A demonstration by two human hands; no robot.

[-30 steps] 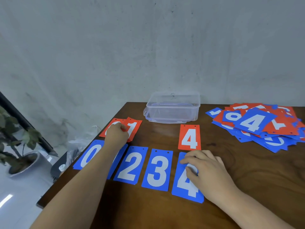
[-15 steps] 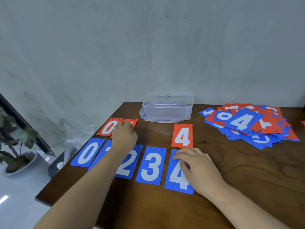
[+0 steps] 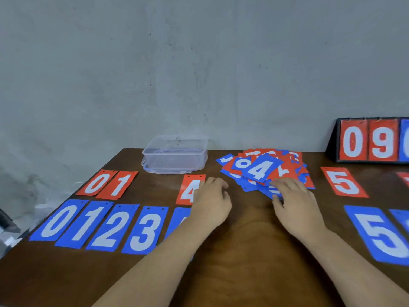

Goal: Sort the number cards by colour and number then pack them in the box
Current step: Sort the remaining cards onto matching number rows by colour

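The unsorted pile of number cards (image 3: 263, 168) lies at the back of the table (image 3: 243, 251), just right of the clear box (image 3: 174, 156) — thin, light, stiff sheets, we judge, slick enough to slide over one another. Our right hand (image 3: 297, 202) lays loosely spread fingers (image 3: 285, 185) on the pile's near edge, gripping nothing; our left hand (image 3: 213, 201) hangs loosely curled and empty by the red 4 (image 3: 188, 189). We'd pinch a card by an overhanging corner — pressing from above would drag its neighbours.

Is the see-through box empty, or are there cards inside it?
Empty, as far as I can see: no red or blue shows through the clear walls of the box. The cards lie outside it on the table.
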